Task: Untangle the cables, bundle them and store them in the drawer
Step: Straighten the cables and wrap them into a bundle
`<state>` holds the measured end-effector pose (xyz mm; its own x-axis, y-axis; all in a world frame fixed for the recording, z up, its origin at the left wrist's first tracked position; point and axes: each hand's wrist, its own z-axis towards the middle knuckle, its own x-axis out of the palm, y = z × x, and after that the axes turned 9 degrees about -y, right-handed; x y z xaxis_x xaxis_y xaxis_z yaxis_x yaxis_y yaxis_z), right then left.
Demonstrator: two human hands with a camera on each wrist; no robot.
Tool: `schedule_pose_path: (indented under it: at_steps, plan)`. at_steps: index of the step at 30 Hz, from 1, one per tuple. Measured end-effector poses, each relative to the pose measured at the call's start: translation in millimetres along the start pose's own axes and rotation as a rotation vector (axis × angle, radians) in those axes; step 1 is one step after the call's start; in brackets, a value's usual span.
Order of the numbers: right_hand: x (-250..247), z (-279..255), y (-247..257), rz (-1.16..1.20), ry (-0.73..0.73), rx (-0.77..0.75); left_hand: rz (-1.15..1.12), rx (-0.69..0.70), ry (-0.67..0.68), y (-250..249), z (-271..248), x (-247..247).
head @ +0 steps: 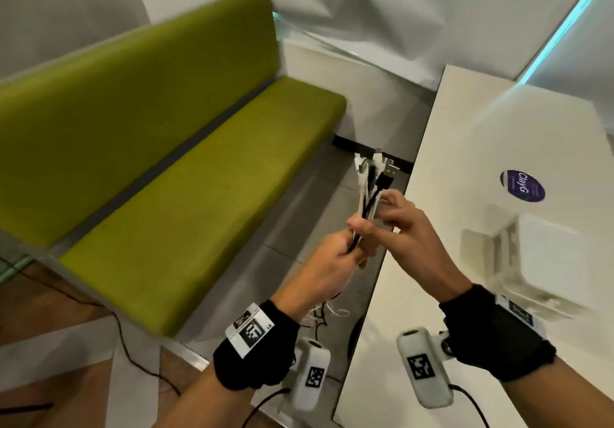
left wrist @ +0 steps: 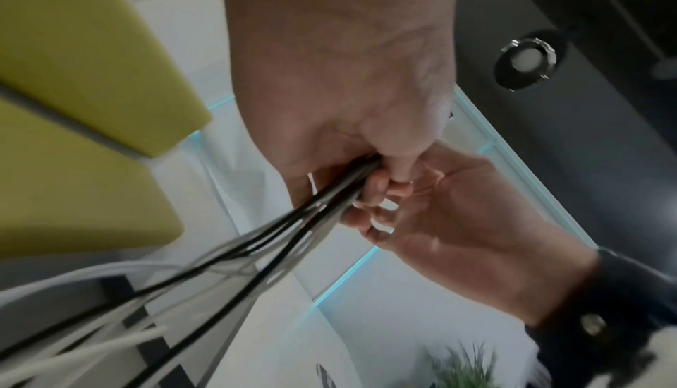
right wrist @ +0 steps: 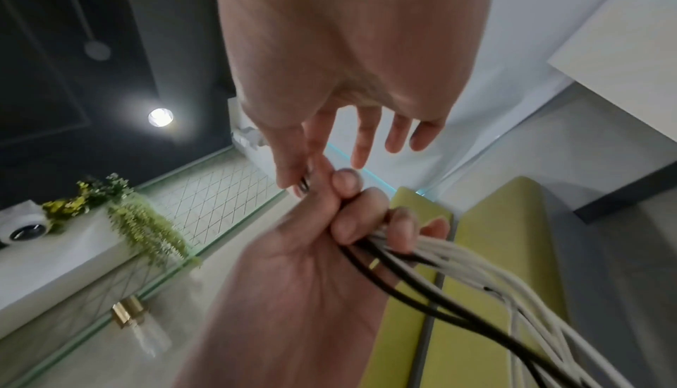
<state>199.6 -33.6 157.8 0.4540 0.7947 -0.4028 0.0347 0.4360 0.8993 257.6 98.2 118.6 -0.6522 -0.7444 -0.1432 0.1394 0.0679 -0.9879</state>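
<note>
Black and white cables gripped in left hand, plugs up, between green bench and white table; pinched by right hand, other fingers loose.

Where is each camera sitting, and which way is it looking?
Head: worn on the head, looking down at the left hand and right hand holding cables between bench and table; both forearms show.
Left wrist: under that wrist, tilted up; palm gripping cables.
Right wrist: under that wrist, tilted up; thumb and forefinger pinch a cable, other fingers spread.
Both wrist views share both hands, the cables and the bench.
</note>
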Motion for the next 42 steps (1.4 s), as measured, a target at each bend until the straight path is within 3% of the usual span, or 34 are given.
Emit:
schedule_pose_path:
  at_steps: [7, 10, 13, 16, 21, 25, 28, 31, 34, 38, 40, 42]
  plan:
    - [7.5, 3.5, 12.6, 0.400, 0.277, 0.319, 0.459, 0.233, 0.202, -2.2, -7.0, 3.3]
    - [17.8, 5.6, 21.9, 0.554, 0.177, 0.447, 0.470, 0.252, 0.162, 7.4, -10.2, -1.4]
    - [28.0, 6.7, 35.0, 0.656, 0.098, 0.532, 0.246, 0.128, 0.061, 18.7, -11.4, -12.0]
    - [36.9, 6.6, 37.7, 0.726, 0.063, 0.493, 0.084, 0.056, -0.012, 33.9, -4.9, -18.2]
    - [12.7, 14.8, 63.4, 0.734, 0.087, 0.404, 0.233, -0.048, 0.018, 85.5, -3.9, -32.3]
    - [-28.8, 22.9, 104.8, 0.698, 0.092, 0.226, 0.323, -0.095, -0.102, 142.5, -17.3, -46.9]
    - [-51.0, 32.2, 128.5, 0.679, 0.088, 0.131, 0.409, -0.261, -0.072, 176.5, -29.1, -51.6]
    - [-46.1, 32.0, 125.8, 0.607, 0.087, 0.101, 0.630, -0.399, 0.048, 202.0, -31.3, -56.7]
    - [-25.3, 28.2, 104.3, 0.600, 0.100, 0.131, 0.668, -0.451, 0.221, 205.3, -19.2, -63.6]
    - [-6.9, 21.1, 77.0, 0.678, 0.174, 0.208, 0.515, -0.408, 0.277, 166.0, -0.5, -82.1]
    - [1.8, 17.4, 66.7, 0.683, 0.224, 0.221, 0.391, -0.306, 0.221, 120.5, 8.9, -88.0]
    - [8.0, 16.4, 61.9, 0.670, 0.266, 0.226, 0.100, -0.147, 0.100, 70.0, 13.0, -84.7]
